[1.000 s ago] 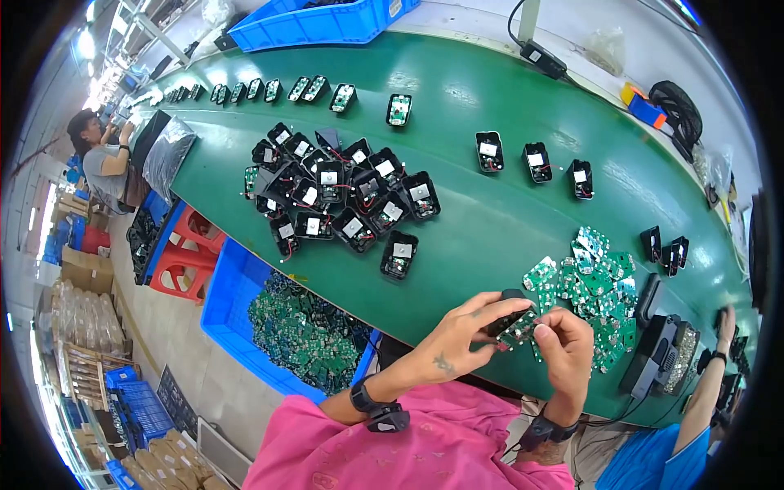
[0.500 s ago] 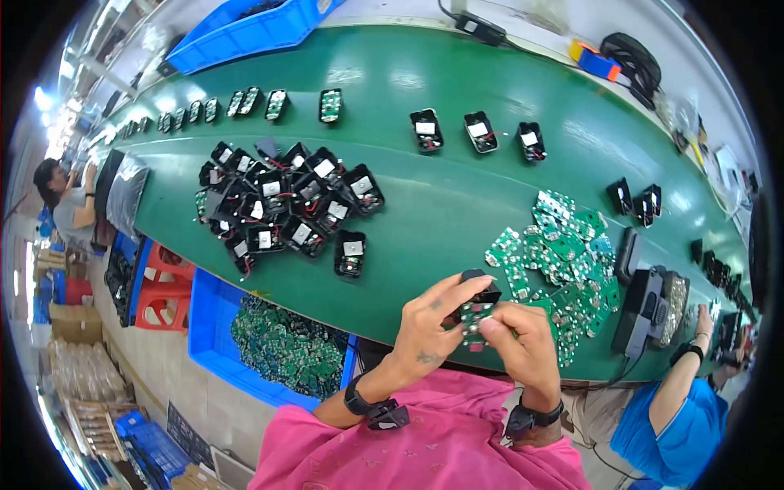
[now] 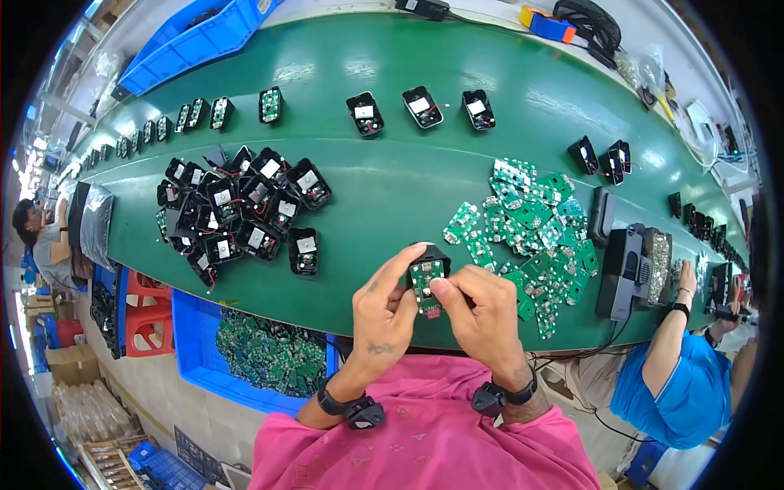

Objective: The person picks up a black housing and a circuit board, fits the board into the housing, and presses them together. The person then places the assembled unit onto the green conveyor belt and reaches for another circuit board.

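In front of my chest, my left hand (image 3: 380, 317) is closed round a small black plastic housing (image 3: 436, 252). A green circuit board (image 3: 424, 280) lies at the housing's open face, with a small red part at its lower end. My right hand (image 3: 488, 314) pinches the board's right side, thumb on top; its fingertips are partly hidden. Whether the board sits fully inside the housing, I cannot tell. Just beyond my right hand spreads a loose heap of green circuit boards (image 3: 539, 237).
Black housings with wires (image 3: 224, 204) are heaped on the green table (image 3: 367, 196); others stand in rows farther back. A blue bin of boards (image 3: 196, 343) is at lower left. A black speaker-like device (image 3: 619, 273) stands at right, near a co-worker in blue (image 3: 674, 392).
The view has shifted, so the table's contents appear farther left. The board has turned more upright and now lies against the housing's open face, with my right thumb on it.
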Demonstrator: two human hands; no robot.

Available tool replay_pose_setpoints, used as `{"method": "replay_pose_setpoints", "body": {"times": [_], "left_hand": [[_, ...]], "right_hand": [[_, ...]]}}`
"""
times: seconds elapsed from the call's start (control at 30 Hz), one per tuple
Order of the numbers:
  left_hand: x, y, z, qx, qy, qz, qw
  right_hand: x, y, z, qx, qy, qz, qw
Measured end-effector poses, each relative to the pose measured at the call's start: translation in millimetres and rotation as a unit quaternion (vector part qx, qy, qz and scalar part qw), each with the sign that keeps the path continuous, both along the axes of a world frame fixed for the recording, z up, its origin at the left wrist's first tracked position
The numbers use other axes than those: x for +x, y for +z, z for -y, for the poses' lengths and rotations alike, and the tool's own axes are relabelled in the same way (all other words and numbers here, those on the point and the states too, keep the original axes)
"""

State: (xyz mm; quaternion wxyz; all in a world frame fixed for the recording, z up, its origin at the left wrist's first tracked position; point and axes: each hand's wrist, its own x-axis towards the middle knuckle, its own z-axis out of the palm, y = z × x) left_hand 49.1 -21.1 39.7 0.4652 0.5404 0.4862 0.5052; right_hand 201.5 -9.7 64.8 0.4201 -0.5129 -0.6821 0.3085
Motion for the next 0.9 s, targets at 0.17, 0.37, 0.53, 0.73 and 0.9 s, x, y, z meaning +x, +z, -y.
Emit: {"method": "replay_pose_setpoints", "body": {"times": [0.17,0.37,0.53,0.73,0.9], "left_hand": [[0,-1,1,-0.044,-0.010,0.103,0.994],[-6,1,0,-0.059,-0.039,0.117,0.991],[-6,2,-1,-0.077,-0.050,0.166,0.982],[3,-10,-3,-0.124,-0.008,0.133,0.983],[4,-13,-8,-0.059,0.022,0.064,0.996]], "right_hand": [[-4,-2,2,-0.001,-0.018,0.013,1.000],[-1,-3,-1,-0.014,-0.016,0.022,1.000],[-2,-10,3,-0.001,-0.023,0.095,0.995],[-14,-15,-1,-0.106,-0.026,-0.029,0.994],[-18,-25,-9,-0.040,0.004,-0.028,0.999]]}}
